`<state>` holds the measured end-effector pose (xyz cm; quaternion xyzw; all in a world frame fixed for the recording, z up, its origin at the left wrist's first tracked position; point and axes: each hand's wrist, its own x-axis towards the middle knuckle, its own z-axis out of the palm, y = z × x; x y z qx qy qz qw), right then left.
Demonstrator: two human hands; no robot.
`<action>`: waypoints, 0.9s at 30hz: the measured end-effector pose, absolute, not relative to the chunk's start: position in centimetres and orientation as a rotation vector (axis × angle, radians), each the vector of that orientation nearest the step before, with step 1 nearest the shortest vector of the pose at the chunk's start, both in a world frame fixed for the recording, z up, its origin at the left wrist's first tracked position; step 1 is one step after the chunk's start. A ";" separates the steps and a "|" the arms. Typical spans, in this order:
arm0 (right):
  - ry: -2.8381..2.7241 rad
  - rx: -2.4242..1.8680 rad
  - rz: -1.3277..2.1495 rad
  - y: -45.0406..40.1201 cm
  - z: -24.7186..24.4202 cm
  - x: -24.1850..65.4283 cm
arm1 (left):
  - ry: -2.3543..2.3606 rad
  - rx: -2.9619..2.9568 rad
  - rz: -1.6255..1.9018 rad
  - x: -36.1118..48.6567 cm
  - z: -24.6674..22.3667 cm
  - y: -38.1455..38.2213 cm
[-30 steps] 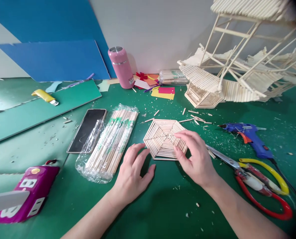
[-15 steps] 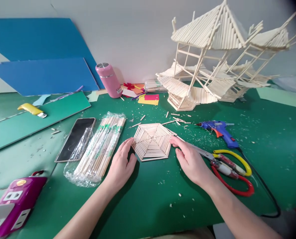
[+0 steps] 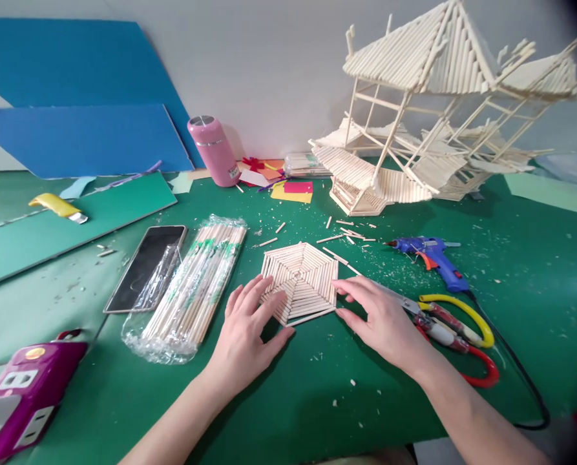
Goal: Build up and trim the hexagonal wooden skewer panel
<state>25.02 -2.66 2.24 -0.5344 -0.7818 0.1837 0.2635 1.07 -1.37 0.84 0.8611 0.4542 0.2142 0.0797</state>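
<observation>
A hexagonal panel of thin wooden sticks (image 3: 307, 284), laid in rings around its centre, lies flat on the green table. My left hand (image 3: 250, 323) rests at its left side, fingers spread, with fingertips over the panel's left edge and the thumb by its lower left corner. At the right edge is my right hand (image 3: 378, 316), thumb and fingers apart, the tips touching or close to the sticks. Right of that hand lie large scissors (image 3: 440, 323) with yellow and red handles, their blades partly behind it.
A wrapped bundle of sticks (image 3: 196, 290) and a phone (image 3: 145, 268) lie left. A blue glue gun (image 3: 431, 255) with a cord is at right. Behind stand a stick-built pavilion model (image 3: 389, 129) and a pink flask (image 3: 214, 152). A purple power strip (image 3: 36, 387) and yellow cutter (image 3: 58, 205) are at left.
The panel has turned a little. My left hand has moved onto its lower left edge with the fingers spread wider; my right hand has slid slightly along the right edge, towards me.
</observation>
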 end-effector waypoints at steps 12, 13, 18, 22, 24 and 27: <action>-2.287 -1.425 0.630 -1.0 2.6 25.6 | 1.153 2.525 0.724 0.7 -0.2 -0.7; -2.292 -1.409 0.636 -0.9 2.5 25.7 | 1.150 2.528 0.723 0.7 -0.2 -0.7; -2.318 -1.346 0.649 -0.4 2.0 25.9 | 1.126 2.557 0.725 0.4 -0.3 -0.6; -2.334 -1.303 0.636 -0.1 1.8 26.0 | 1.122 2.568 0.719 0.3 -0.6 -0.6; -2.338 -1.281 0.622 0.0 1.7 26.1 | 1.130 2.560 0.714 0.3 -0.7 -0.6; -2.338 -1.257 0.614 0.1 1.5 26.3 | 1.137 2.549 0.724 0.4 -0.6 -0.6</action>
